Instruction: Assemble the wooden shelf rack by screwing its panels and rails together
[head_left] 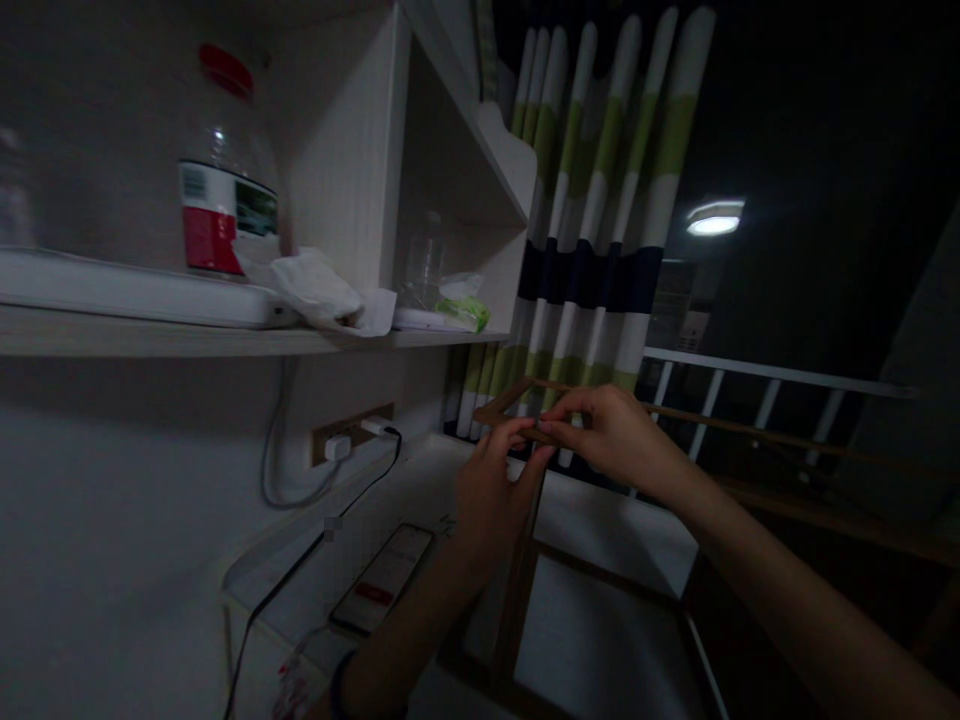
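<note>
A long brown wooden frame (504, 402) reaches from the middle of the view toward the right, its narrow end pointing left. My left hand (491, 490) is closed at its near strip, fingers on top and thumb below. Close beside it, my right hand (607, 435) pinches the same strip between thumb and forefinger. The fingertips of both hands almost meet. Whether something small sits between them is too dark to make out. My right forearm covers part of the frame.
A shelf (337, 345) on the left carries a red-capped bottle (229, 200), crumpled tissue (315, 285) and a green packet (465, 312). Below are a socket strip (322, 447) with a black cable (300, 560) and a phone (386, 575). A striped curtain (600, 200) and white railing (772, 375) stand behind.
</note>
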